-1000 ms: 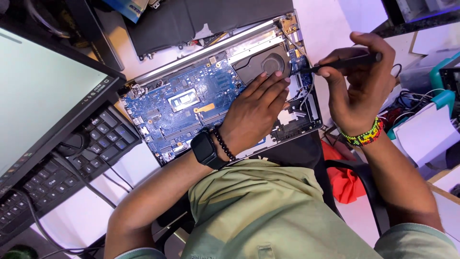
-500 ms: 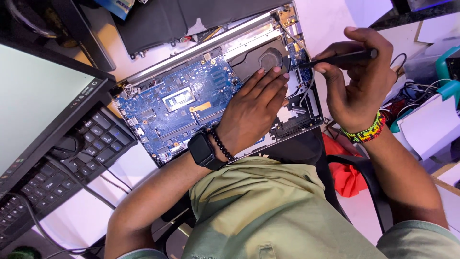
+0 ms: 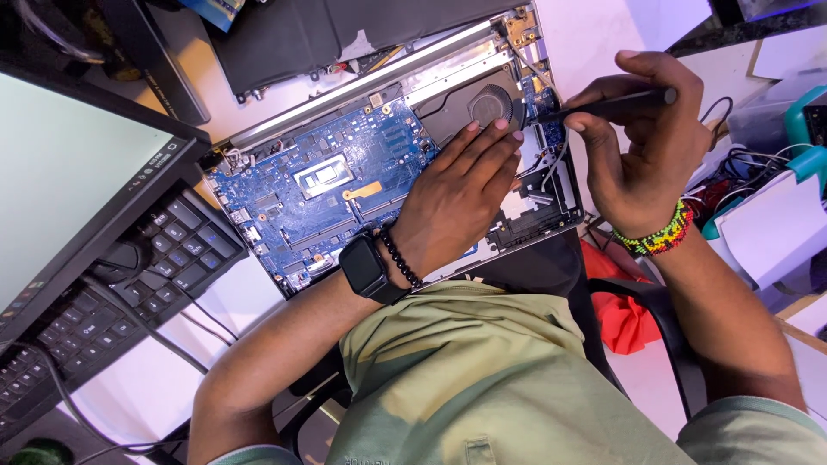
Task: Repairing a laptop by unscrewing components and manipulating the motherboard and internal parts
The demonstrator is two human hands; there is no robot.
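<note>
So the laptop (image 3: 345, 185) is lying opened up on the counter (image 3: 594, 34), blue board showing, with a keyboard (image 3: 112, 293) and monitor (image 3: 60, 181) off to one side. Left hand (image 3: 457, 194) rests flat and open on the board by the fan (image 3: 491, 108). Right hand (image 3: 646, 151) is closed around a black screwdriver (image 3: 603, 105), tip at the laptop's corner near the fan.

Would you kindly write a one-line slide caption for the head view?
Left hand rests on an opened laptop's blue motherboard while right hand holds a black screwdriver.
</note>
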